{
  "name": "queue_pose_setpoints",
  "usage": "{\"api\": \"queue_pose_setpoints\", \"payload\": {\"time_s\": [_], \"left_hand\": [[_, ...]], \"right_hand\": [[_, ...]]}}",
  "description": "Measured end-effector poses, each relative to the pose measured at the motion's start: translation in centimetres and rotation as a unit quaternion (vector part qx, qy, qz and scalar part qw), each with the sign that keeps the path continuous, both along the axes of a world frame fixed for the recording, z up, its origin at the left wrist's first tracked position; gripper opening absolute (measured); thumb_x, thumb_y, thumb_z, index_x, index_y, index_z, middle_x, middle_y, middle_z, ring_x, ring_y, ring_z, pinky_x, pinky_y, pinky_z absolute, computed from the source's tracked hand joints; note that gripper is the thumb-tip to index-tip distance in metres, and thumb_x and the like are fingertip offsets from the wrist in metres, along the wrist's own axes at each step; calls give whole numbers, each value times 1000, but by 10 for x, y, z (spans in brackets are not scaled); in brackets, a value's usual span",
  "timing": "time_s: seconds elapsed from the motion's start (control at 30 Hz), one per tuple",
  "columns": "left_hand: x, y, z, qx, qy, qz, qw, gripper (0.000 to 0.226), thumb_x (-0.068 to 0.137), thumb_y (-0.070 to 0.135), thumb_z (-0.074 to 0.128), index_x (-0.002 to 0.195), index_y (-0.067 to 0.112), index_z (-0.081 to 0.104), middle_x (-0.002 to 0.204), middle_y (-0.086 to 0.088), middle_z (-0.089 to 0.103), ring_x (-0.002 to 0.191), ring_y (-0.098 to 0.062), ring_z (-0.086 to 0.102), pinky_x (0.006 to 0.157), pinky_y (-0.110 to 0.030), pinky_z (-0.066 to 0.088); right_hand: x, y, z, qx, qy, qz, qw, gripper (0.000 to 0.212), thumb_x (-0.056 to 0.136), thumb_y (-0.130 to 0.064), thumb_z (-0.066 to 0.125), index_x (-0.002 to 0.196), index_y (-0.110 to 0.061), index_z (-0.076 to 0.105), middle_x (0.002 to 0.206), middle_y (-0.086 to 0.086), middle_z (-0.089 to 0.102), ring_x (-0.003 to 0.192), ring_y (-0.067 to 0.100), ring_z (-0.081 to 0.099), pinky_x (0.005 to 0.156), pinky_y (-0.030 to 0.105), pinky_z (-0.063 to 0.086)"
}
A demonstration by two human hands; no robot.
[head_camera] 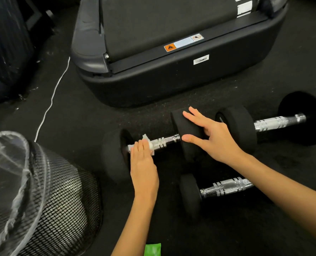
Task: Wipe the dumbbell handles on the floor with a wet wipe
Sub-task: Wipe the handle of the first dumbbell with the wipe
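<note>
Three black dumbbells with chrome handles lie on the dark floor. On the middle one (169, 140), my left hand (143, 163) presses a white wet wipe (149, 144) flat against the left part of the handle. My right hand (208, 133) rests with spread fingers on that dumbbell's right weight head (186, 130), holding it still. A second dumbbell (280, 121) lies to the right behind my right hand. The third dumbbell (225, 187) lies nearer to me, partly hidden under my right forearm.
The rear end of a treadmill (172, 76) stands just beyond the dumbbells. A black mesh bin with a clear liner (42, 191) sits at the lower left. A white cable (52, 100) runs across the floor. A green wipe pack (152, 249) shows at the bottom edge.
</note>
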State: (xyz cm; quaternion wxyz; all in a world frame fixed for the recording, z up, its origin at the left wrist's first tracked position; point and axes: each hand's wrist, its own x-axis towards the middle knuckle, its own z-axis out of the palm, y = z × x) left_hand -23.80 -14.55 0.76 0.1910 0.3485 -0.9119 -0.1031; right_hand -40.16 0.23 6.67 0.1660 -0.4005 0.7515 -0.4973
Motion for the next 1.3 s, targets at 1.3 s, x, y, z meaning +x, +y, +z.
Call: {"api": "queue_pose_setpoints", "payload": {"time_s": [1.3], "left_hand": [[-43,-3,-16,-60,107,-184,975,35,90,7,63,125,3,63,119,-8,67,111,-24,62,101,-44,44]], "right_hand": [[-5,-1,-5,5,30,2,1000,70,81,-46,69,146,-33,44,158,-11,31,141,-1,30,115,35,37]]}}
